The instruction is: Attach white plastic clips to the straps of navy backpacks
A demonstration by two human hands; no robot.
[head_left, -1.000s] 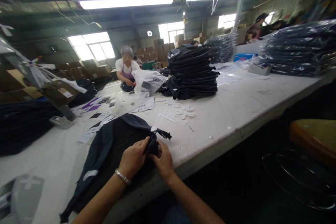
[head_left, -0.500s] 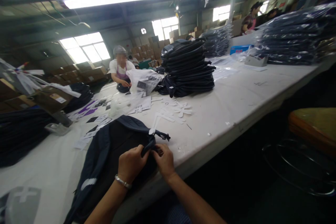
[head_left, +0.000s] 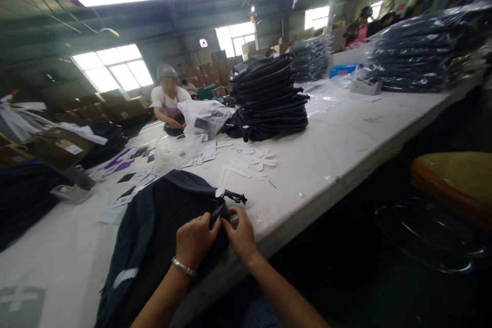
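A dark navy backpack [head_left: 169,215] lies on the white-covered table in front of me, its shoulder straps facing up. My left hand [head_left: 196,238], with a silver bracelet at the wrist, is closed on the end of a backpack strap [head_left: 218,208]. Close against it, my right hand [head_left: 240,233] pinches at the same spot; a small pale bit shows between its fingers, too small to name. A white tag [head_left: 219,192] lies on the strap just beyond my hands, near a black buckle [head_left: 240,198].
Several white tag strips [head_left: 249,161] lie beyond the backpack. A tall stack of dark bags [head_left: 269,100] stands at the back, and plastic-wrapped bags [head_left: 418,56] are piled at right. Across the table a co-worker [head_left: 169,100] handles something dark. A padded stool [head_left: 453,177] stands at right.
The view has shifted slightly, so the surroundings sit a little further left. Both hands stay at the strap; the right fingers have moved slightly and now show something pale between them.
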